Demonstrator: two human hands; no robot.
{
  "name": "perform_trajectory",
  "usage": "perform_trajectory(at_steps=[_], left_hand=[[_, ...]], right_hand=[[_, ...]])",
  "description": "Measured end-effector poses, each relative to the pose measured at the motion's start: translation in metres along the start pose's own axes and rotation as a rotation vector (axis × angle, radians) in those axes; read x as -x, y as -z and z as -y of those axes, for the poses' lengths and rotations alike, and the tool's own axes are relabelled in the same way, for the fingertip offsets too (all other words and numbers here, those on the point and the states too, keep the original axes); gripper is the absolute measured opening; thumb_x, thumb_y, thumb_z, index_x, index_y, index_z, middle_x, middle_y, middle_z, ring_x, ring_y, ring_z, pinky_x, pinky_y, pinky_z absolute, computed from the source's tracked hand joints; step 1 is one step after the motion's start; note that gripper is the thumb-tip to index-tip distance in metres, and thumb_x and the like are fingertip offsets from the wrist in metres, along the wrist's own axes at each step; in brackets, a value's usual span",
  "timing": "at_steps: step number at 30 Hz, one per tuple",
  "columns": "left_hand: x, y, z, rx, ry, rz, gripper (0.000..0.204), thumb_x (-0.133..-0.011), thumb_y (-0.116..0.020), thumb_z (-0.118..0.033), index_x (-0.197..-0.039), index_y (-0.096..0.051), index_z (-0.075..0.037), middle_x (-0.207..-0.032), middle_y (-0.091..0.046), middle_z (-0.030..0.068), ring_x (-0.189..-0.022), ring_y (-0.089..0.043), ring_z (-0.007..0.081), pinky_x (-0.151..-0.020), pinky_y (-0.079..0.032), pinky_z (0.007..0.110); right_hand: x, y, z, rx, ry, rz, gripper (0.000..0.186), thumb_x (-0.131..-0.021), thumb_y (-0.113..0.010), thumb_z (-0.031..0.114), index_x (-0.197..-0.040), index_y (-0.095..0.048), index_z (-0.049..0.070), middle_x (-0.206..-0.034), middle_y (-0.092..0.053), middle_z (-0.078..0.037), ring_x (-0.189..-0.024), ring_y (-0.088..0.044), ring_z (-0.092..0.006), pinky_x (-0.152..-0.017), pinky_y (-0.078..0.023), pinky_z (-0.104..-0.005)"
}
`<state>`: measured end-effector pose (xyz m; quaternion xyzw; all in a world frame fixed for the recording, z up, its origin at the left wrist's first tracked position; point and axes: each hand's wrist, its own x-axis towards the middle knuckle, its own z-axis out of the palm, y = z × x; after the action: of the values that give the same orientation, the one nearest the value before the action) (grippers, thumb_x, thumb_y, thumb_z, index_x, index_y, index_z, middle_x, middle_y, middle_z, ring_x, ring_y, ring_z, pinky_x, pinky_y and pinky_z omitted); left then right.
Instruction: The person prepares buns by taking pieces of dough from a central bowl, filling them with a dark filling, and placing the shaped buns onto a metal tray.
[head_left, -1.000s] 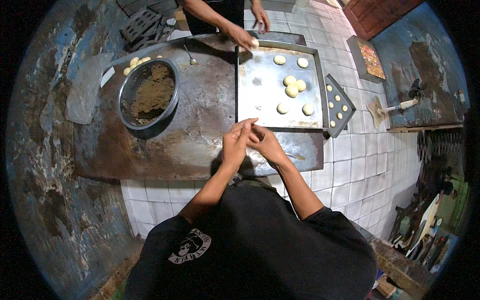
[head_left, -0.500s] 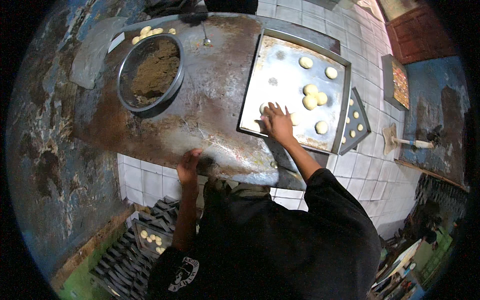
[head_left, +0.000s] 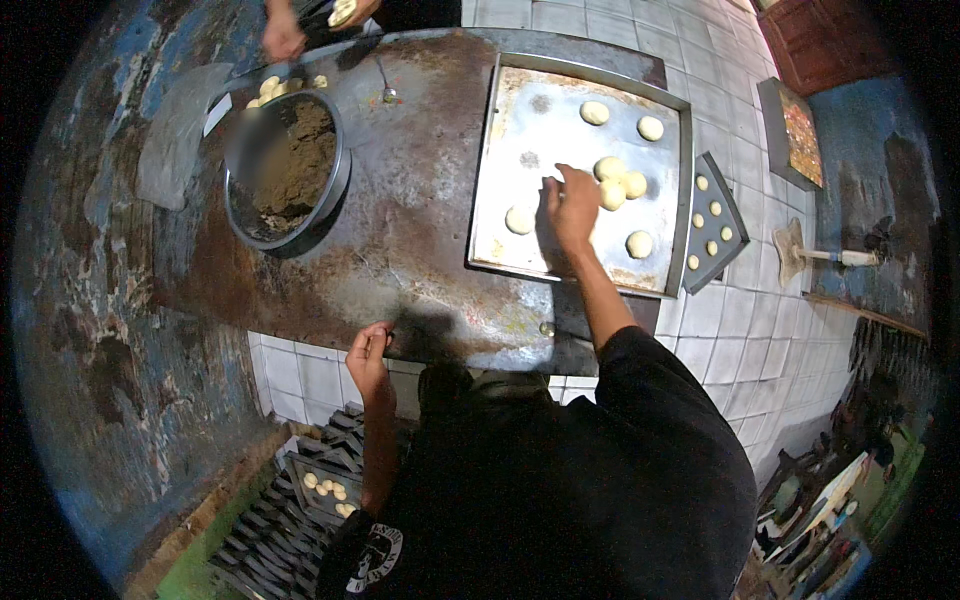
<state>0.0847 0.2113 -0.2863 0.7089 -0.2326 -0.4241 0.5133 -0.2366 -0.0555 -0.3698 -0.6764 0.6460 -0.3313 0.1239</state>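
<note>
My right hand (head_left: 574, 208) is over the large metal tray (head_left: 683, 200), palm down, thumb and fingers apart. A round dough ball (head_left: 520, 219) sits left of it on the tray. Just right of my fingers, three dough balls (head_left: 612, 194) touch in a cluster. More balls lie apart: one (head_left: 639, 244) at the near right, one (head_left: 595, 113) and another (head_left: 650, 128) toward the far side. What is directly beneath my palm is hidden. My left hand (head_left: 370, 350) hovers by the table's near edge, fingers curled together, with nothing visible in them.
A metal bowl (head_left: 343, 185) of brown crumbly filling stands at the left, with dough pieces (head_left: 270, 88) behind it. A co-worker's hand (head_left: 284, 38) is beyond; another holds a pale dough piece (head_left: 343, 12). A spoon (head_left: 388, 92) lies on the table. A smaller dark tray (head_left: 738, 240) of dough balls is at right.
My right hand has moved off the leftmost dough ball, rightward and farther in toward the cluster. My left hand's fingers have drawn together. A co-worker's hands have appeared at the far left.
</note>
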Motion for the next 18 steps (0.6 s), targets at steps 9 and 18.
perform_trajectory(at_steps=[9, 18], left_hand=[[-0.033, -0.105, -0.068, -0.082, -0.1, 0.374, 0.022, -0.101, -0.064, -0.017, -0.108, -0.073, 0.002, -0.105, -0.073, 0.0058, -0.1, -0.065, 0.015, -0.092, -0.049, 0.029], [-0.048, -0.177, -0.114, 0.316, 0.046, 0.854, 0.029, -0.1, -0.071, -0.017, -0.12, -0.068, 0.004, -0.11, -0.071, 0.0064, -0.101, -0.064, 0.0103, -0.088, -0.051, 0.027]], right_hand=[[0.022, 0.095, -0.073, -0.015, -0.143, 0.014, 0.022, -0.086, -0.063, 0.004, -0.108, -0.065, 0.004, -0.105, -0.067, -0.016, -0.096, -0.064, -0.0393, -0.085, -0.052, -0.0466], [0.046, 0.158, 0.148, -1.401, -0.659, 0.372, 0.024, -0.107, -0.057, 0.025, -0.118, -0.065, 0.004, -0.103, -0.066, -0.001, -0.096, -0.06, -0.0103, -0.09, -0.047, -0.0258]])
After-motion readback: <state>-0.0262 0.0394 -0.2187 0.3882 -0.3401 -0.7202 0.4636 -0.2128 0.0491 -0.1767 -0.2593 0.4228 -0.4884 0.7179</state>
